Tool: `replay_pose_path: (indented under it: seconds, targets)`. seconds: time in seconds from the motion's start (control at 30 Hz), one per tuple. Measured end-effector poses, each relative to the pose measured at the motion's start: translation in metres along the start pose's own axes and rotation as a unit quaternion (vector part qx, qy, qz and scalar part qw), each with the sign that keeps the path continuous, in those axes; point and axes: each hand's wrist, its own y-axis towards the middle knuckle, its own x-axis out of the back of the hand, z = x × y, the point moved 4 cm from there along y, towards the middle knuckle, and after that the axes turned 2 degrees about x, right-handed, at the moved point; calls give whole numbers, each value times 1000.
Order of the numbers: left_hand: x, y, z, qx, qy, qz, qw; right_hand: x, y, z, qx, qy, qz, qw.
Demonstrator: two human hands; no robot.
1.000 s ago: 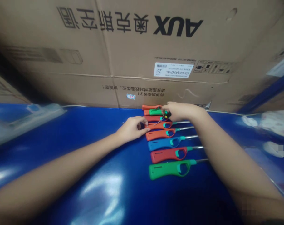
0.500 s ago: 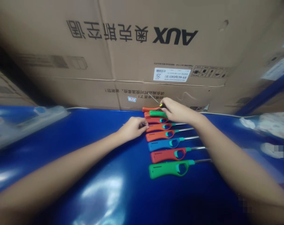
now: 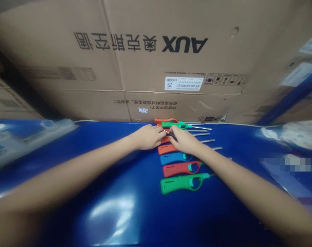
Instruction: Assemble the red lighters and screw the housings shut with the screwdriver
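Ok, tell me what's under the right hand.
An orange lighter and a sliver of another show beside the right hand and run beneath it; metal tubes emerge beyond. Their trigger sections are covered, and whether the hand touches them cannot be told.

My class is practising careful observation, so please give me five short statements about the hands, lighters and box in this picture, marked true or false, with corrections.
1. The right hand holds a dark-handled tool. True.
2. The lighter nearest the camera is orange. False: it is a green lighter.
3. The blue lighter lies between an orange lighter and a red lighter. True.
4. The left hand is far from the other hand. False: the left hand is close beside it.
5. The large AUX print reads upright in this view. False: it appears upside down on the cardboard box.
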Motion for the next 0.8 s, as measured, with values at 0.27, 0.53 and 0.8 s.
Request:
replay_pose_path:
  seconds: [0.27, 0.53, 0.8]
  targets:
    - [-4, 6, 3, -3, 7, 3, 1000, 1, 0, 4, -16, -47, 20, 999]
    - [28, -13, 52, 139, -86, -56, 985, 2, 0, 6, -20, -56, 31, 998]
    - [-1, -67, 95, 204, -204, -28, 957, 0, 0, 6, -21, -62, 35, 997]
